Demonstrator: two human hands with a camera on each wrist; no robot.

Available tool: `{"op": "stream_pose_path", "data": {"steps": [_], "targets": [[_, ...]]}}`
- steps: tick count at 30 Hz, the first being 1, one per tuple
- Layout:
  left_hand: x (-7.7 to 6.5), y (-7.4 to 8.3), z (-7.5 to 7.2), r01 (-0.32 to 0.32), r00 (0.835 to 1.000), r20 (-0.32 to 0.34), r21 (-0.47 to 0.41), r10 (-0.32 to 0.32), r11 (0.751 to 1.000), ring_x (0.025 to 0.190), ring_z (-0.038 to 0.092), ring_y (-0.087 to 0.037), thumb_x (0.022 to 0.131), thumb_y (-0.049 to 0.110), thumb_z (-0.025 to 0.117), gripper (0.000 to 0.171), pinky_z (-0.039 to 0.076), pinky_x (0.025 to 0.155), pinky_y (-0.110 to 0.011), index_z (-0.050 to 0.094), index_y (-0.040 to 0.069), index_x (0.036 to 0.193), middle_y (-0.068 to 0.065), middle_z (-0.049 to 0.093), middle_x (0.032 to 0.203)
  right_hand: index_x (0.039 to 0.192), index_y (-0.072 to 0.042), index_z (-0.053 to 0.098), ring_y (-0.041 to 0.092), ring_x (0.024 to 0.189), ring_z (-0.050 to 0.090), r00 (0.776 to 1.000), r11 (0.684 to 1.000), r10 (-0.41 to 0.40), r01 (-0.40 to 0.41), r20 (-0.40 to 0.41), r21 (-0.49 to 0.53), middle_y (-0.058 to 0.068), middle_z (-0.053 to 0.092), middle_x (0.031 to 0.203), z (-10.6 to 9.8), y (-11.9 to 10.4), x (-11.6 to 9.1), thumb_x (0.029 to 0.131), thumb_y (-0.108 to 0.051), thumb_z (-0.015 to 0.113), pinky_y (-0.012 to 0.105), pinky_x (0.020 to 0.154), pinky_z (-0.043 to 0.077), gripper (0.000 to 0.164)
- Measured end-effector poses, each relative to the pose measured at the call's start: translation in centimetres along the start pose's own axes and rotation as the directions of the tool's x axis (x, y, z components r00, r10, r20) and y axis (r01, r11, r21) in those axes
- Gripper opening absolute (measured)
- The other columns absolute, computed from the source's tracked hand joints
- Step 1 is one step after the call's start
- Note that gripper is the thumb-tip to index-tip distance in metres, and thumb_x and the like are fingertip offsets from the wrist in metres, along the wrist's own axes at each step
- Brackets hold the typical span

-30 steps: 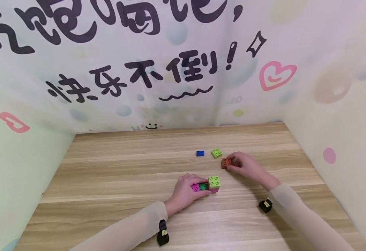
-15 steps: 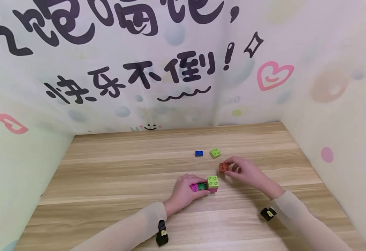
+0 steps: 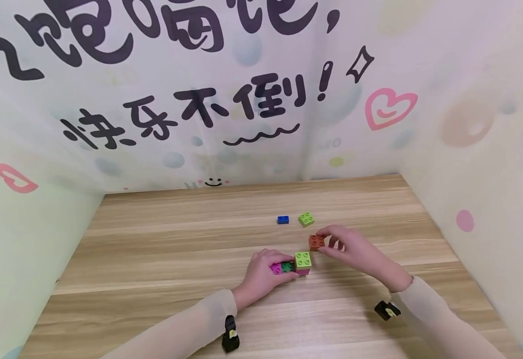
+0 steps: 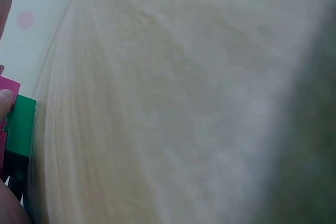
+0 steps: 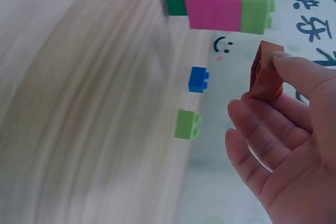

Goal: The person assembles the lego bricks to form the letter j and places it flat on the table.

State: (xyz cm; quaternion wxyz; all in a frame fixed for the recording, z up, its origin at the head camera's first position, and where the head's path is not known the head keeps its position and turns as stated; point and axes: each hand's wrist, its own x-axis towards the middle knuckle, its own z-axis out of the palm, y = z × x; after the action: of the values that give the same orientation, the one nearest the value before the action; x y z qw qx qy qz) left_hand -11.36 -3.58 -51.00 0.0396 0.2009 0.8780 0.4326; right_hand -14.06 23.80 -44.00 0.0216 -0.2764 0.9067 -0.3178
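In the head view my left hand grips a joined set of toy building bricks on the table. A magenta brick and a green brick show between thumb and fingers. At the right end a lime brick tops a pink brick. My right hand pinches a reddish-brown brick between thumb and fingers, just behind and right of the set. The right wrist view shows that brown brick held off the table, apart from the set. The left wrist view catches only part of the green brick.
Behind the hands, a small blue brick and a loose lime brick lie on the wooden table. A printed white cloth rises along the back edge and both sides.
My right hand has lifted the brown brick and brought it left and toward me, closer to the lime-topped end of the set. The left hand stays on the set.
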Motion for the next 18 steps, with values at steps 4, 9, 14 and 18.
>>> {"op": "stream_pose_path", "data": {"steps": [4, 9, 14, 18], "targets": [[0.0, -0.1, 0.0, -0.008, 1.0, -0.006, 0.002, 0.008, 1.0, 0.11, 0.059, -0.013, 0.086, 0.044, 0.085, 0.042, 0.039, 0.1, -0.043, 0.079, 0.022, 0.121, 0.009, 0.075, 0.116, 0.127, -0.01, 0.069, 0.006, 0.088, 0.063, 1.0, 1.0, -0.025, 0.025, 0.008, -0.012, -0.004, 0.072, 0.11, -0.4, -0.9, -0.1, 0.099, -0.021, 0.073, 0.027, 0.073, 0.055, 0.03], [-0.1, -0.1, 0.1, -0.02, 1.0, -0.016, 0.011, 0.02, 1.0, 0.11, 0.059, -0.012, 0.086, 0.043, 0.086, 0.042, 0.038, 0.099, -0.042, 0.079, 0.022, 0.121, 0.009, 0.075, 0.116, 0.128, -0.011, 0.068, 0.005, 0.089, 0.063, 0.998, 0.998, -0.054, 0.054, 0.024, -0.014, -0.005, 0.072, 0.112, -0.7, -1.9, -0.1, 0.1, -0.022, 0.073, 0.03, 0.075, 0.056, 0.031], [0.0, -0.2, 0.0, -0.029, 0.999, -0.014, 0.012, 0.029, 1.0, 0.11, 0.06, -0.013, 0.086, 0.042, 0.085, 0.041, 0.039, 0.098, -0.042, 0.079, 0.022, 0.121, 0.008, 0.075, 0.116, 0.127, -0.011, 0.068, 0.005, 0.089, 0.062, 0.996, 0.997, -0.08, 0.081, 0.034, -0.009, -0.004, 0.072, 0.113, -0.6, -2.6, -0.1, 0.1, -0.022, 0.073, 0.029, 0.074, 0.056, 0.03], [-0.1, -0.2, 0.0, -0.036, 0.999, -0.016, 0.007, 0.037, 0.999, 0.11, 0.06, -0.013, 0.086, 0.042, 0.085, 0.04, 0.038, 0.097, -0.042, 0.079, 0.021, 0.121, 0.008, 0.075, 0.116, 0.127, -0.012, 0.068, 0.006, 0.089, 0.062, 0.994, 0.996, -0.095, 0.095, 0.046, 0.002, -0.004, 0.072, 0.112, -0.4, -2.9, 0.0, 0.099, -0.02, 0.074, 0.027, 0.073, 0.055, 0.03]]}}
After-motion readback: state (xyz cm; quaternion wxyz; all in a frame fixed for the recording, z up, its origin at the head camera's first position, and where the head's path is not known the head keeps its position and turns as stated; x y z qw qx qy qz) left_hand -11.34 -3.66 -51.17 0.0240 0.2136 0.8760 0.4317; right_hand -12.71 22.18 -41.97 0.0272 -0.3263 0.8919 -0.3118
